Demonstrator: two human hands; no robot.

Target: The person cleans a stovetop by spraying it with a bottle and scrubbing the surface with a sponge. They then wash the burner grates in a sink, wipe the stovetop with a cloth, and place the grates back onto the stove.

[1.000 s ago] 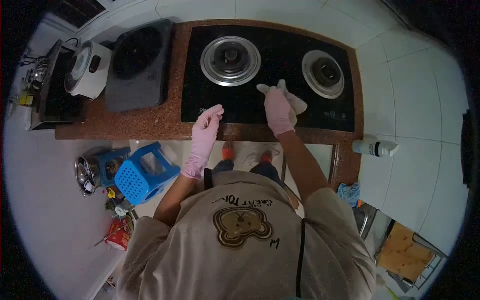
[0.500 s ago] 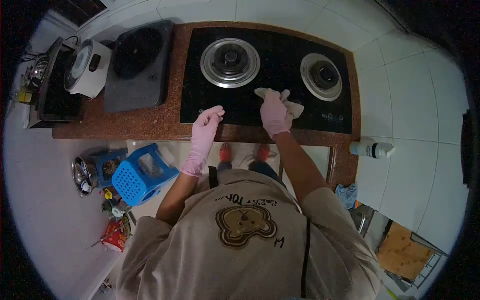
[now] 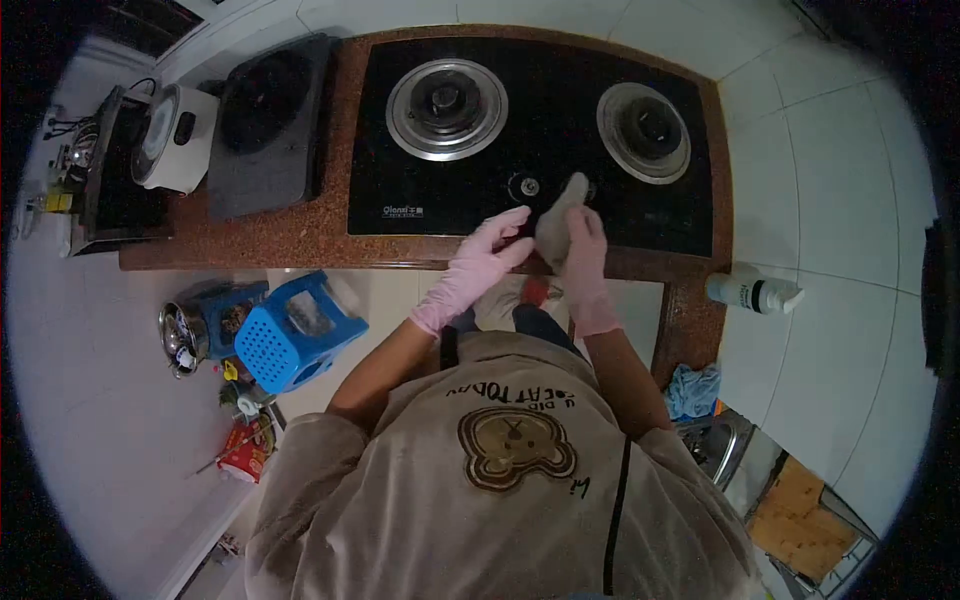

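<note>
I have the cloth (image 3: 553, 228) between the left hand (image 3: 490, 250) and the right hand (image 3: 588, 262), by the near edge of the hob (image 3: 450, 200), bunched up with its narrow tip pointing toward the far side. To handle it well, I judge, I want a firm pinch on the bunch, the left thumb and fingers spread enough to receive a slack edge before the right grip loosens at all, and the tip gathered in so it cannot snag on the knob (image 3: 528, 187) nearby. It looks soft and limp (I only judge that by eye from here), so a light, even pull should lay it flatter than a hard squeeze. As for the fingers: on the right, they are close together and appear clamped on the cloth, which lies along their left side with the tip poking out beyond them; the right thumb I cannot make out. On the left, the thumb and fingers stand apart, opening toward the cloth, which is just beside their tips; whether they touch it, I cannot tell. Farther out, I see the left burner (image 3: 447, 105) and the right burner (image 3: 645, 133) beyond both hands, and a bottle (image 3: 755, 294) off to the right.
</note>
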